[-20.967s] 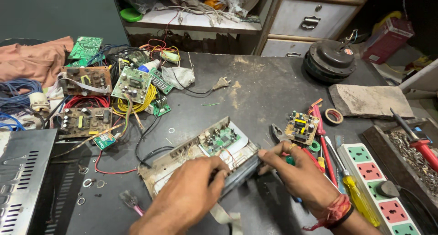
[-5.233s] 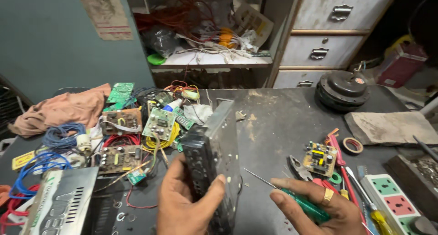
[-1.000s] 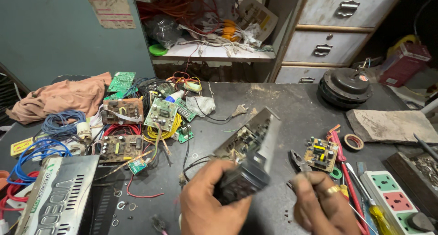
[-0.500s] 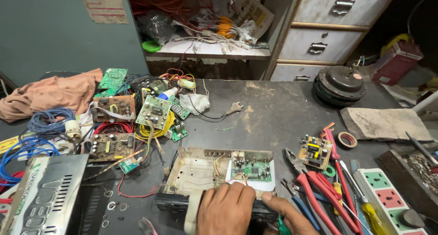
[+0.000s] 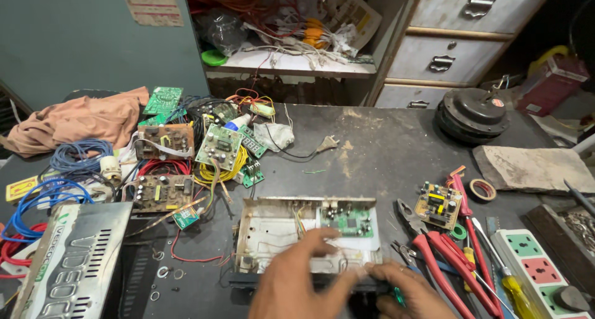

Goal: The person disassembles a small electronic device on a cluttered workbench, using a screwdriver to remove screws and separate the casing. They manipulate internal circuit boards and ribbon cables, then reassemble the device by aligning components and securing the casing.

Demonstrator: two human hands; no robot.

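- Since a sec ago we've laid the metal box (image 5: 307,235) flat on the table (image 5: 384,151); it was tilted up in our hands then, now it sits open side up.
- Box's long axis runs left-right across the view, dark front edge twd us, back wall away.
- Looks: shallow open tray of dull grey metal, dusty; small green circuit board (image 5: 347,221) in its right rear part, thin wires w/ it; left part mostly bare metal.
- Left hand (image 5: 297,282) lies over the box's near middle, fingers spread and reaching onto the tray floor; touching it, not clenched.
- Right hand (image 5: 409,291) at the box's near right corner, fingers on the front edge; a green screwdriver handle (image 5: 398,297) shows under it. Can't tell how firmly it grips either one.
- Just right of the box: red-handled pliers (image 5: 443,257), small yellow-part board (image 5: 437,202), yellow-handled screwdriver (image 5: 502,272), power strip (image 5: 536,269).
- Left of the box: pile of circuit boards (image 5: 217,146) w/ tangled wires, silver vented cover (image 5: 74,263) at near left.
- Far right: round black motor (image 5: 472,113), well apart from the box.
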